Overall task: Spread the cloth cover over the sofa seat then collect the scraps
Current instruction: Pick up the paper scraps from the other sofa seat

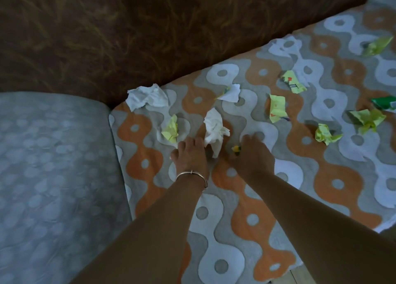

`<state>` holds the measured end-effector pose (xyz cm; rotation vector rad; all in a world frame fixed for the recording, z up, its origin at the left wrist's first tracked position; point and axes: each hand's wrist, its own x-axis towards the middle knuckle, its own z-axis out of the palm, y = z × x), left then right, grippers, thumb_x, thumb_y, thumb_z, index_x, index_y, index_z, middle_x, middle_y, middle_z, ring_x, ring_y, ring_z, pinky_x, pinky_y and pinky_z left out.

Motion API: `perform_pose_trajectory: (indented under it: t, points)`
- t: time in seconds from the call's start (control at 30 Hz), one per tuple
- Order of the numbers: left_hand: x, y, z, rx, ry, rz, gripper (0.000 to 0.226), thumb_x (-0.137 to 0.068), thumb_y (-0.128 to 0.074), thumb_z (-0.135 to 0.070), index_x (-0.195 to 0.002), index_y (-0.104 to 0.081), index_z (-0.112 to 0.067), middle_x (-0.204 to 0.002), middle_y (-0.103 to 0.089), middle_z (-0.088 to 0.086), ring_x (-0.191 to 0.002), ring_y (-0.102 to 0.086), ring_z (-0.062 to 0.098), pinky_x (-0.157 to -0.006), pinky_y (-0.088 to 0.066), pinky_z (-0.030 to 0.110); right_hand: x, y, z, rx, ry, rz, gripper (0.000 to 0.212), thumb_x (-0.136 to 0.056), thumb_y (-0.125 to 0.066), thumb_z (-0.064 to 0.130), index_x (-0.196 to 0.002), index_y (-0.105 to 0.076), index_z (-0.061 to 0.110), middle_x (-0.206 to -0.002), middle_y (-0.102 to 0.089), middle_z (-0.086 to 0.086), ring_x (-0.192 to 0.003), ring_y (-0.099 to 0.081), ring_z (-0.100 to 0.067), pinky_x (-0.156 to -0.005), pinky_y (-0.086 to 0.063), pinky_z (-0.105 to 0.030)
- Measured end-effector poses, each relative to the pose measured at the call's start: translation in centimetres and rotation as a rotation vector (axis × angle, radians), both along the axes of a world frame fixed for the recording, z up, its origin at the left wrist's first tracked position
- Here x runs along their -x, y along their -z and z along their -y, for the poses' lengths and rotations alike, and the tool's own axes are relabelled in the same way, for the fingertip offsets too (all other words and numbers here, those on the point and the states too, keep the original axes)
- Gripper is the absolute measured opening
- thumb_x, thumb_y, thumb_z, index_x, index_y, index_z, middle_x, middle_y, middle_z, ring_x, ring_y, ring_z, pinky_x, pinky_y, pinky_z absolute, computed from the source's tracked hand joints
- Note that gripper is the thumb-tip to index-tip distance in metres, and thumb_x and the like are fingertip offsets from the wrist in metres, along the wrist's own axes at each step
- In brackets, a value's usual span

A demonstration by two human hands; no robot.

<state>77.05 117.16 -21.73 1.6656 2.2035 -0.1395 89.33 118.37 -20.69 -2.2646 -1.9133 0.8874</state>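
Note:
The cloth cover (252,200), patterned in orange, grey and white, lies spread over the sofa seat. Several crumpled scraps are scattered on it. My left hand (189,156), with a bangle at the wrist, grips the lower end of a white tissue (214,129) that stands up from the cover. My right hand (254,155) is just to its right, fingers curled down on the cover, with a small yellow scrap (236,148) pinched at the thumb side. Close by lie a yellow paper ball (171,130), a larger white tissue (145,98) and a white paper scrap (230,92).
More yellow-green scraps (277,108) (293,82) (325,133) (367,119) (377,45) lie to the right, and a green wrapper (384,103) sits at the right edge. The brown sofa back (128,30) rises behind. A grey seat cushion (53,165) adjoins on the left.

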Motion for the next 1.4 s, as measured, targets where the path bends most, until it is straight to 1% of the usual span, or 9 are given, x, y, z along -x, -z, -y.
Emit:
perform_pose_trajectory:
  t: [0.2, 0.27, 0.47, 0.63, 0.87, 0.97, 1.17, 1.27, 1.4]
  points:
    - [2.6, -1.2, -2.1, -0.293, -0.019, 0.205, 0.030, -0.088, -0.038, 0.001, -0.108, -0.060, 0.002, -0.117, -0.053, 0.023, -0.107, -0.051, 0.038, -0.090, -0.046, 0.043, 1.3, -1.6, -2.1, -0.078, 0.099, -0.180, 0.029, -0.091, -0.048, 0.014, -0.119, -0.047, 0.007, -0.111, -0.060, -0.015, -0.106, -0.057, -0.036, -0.079, -0.043, -0.039]
    - [3.7, -1.8, -3.1, -0.356, -0.090, 0.217, 0.038, -0.087, -0.030, -0.004, -0.107, -0.061, 0.002, -0.118, -0.053, 0.021, -0.106, -0.050, 0.035, -0.090, -0.042, 0.035, 2.4, -2.0, -2.6, -0.092, 0.043, -0.190, 0.028, -0.092, -0.049, 0.020, -0.119, -0.047, 0.013, -0.110, -0.063, -0.011, -0.105, -0.059, -0.033, -0.076, -0.042, -0.036]
    - [5.0, -1.8, -4.5, -0.209, -0.256, 0.127, 0.049, -0.083, -0.065, -0.023, -0.127, -0.046, -0.013, -0.132, -0.040, 0.011, -0.124, -0.037, 0.030, -0.103, -0.034, 0.036, 4.8, -1.2, -3.6, -0.009, -0.012, -0.176, 0.073, -0.079, -0.063, 0.050, -0.138, -0.032, 0.021, -0.122, -0.061, -0.006, -0.115, -0.058, -0.029, -0.086, -0.047, -0.036]
    - [4.7, -0.1, -4.7, -0.077, -0.368, 0.083, 0.044, -0.085, -0.062, -0.022, -0.126, -0.045, -0.023, -0.133, -0.038, 0.004, -0.126, -0.035, 0.027, -0.097, -0.038, 0.042, 4.6, 0.4, -3.9, -0.016, -0.047, -0.098, 0.050, -0.086, -0.056, 0.049, -0.126, -0.048, 0.020, -0.124, -0.059, -0.004, -0.115, -0.058, -0.026, -0.087, -0.046, -0.035]
    - [5.2, -0.5, -7.2, -0.249, -0.376, 0.187, 0.037, -0.081, -0.050, 0.007, -0.117, -0.047, -0.002, -0.125, -0.048, 0.018, -0.112, -0.051, 0.037, -0.094, -0.044, 0.042, 2.9, -0.5, -5.4, -0.128, -0.193, 0.014, 0.029, -0.087, -0.059, 0.027, -0.111, -0.054, 0.012, -0.128, -0.041, -0.005, -0.112, -0.051, -0.026, -0.073, -0.040, -0.030]
    - [5.5, -1.2, -8.6, -0.352, -0.348, 0.223, 0.059, -0.077, -0.055, 0.009, -0.131, -0.040, -0.011, -0.137, -0.035, 0.016, -0.110, -0.053, 0.039, -0.092, -0.048, 0.044, 2.5, -1.2, -7.3, -0.163, -0.272, 0.043, 0.031, -0.086, -0.059, 0.018, -0.116, -0.054, 0.011, -0.148, -0.028, -0.003, -0.114, -0.052, -0.027, -0.074, -0.042, -0.031]
    - [6.4, -1.3, -10.5, -0.098, -0.363, 0.205, 0.089, -0.086, -0.049, 0.003, -0.149, -0.001, -0.037, -0.158, 0.021, 0.008, -0.133, -0.042, 0.033, -0.093, -0.046, 0.035, 2.1, -1.3, -10.7, -0.083, -0.399, 0.065, 0.035, -0.088, -0.060, 0.020, -0.123, -0.059, 0.015, -0.162, 0.004, 0.006, -0.127, -0.049, -0.025, -0.088, -0.045, -0.032]
    - [7.0, -1.0, -11.3, -0.011, -0.384, 0.218, 0.090, -0.088, -0.048, -0.001, -0.147, 0.006, -0.042, -0.158, 0.021, 0.010, -0.131, -0.043, 0.037, -0.091, -0.045, 0.037, 2.2, -0.8, -11.9, 0.021, -0.360, 0.035, 0.034, -0.088, -0.060, 0.018, -0.122, -0.059, 0.016, -0.162, -0.006, 0.002, -0.128, -0.048, -0.025, -0.097, -0.047, -0.033]
    - [7.5, -0.5, -12.6, 0.029, -0.473, 0.219, 0.089, -0.086, -0.051, -0.002, -0.149, 0.002, -0.036, -0.153, -0.007, 0.016, -0.128, -0.041, 0.044, -0.093, -0.044, 0.042, 2.3, 0.1, -12.6, 0.006, -0.311, 0.018, 0.034, -0.087, -0.060, 0.015, -0.120, -0.056, 0.011, -0.142, -0.041, -0.003, -0.119, -0.053, -0.028, -0.095, -0.049, -0.037]
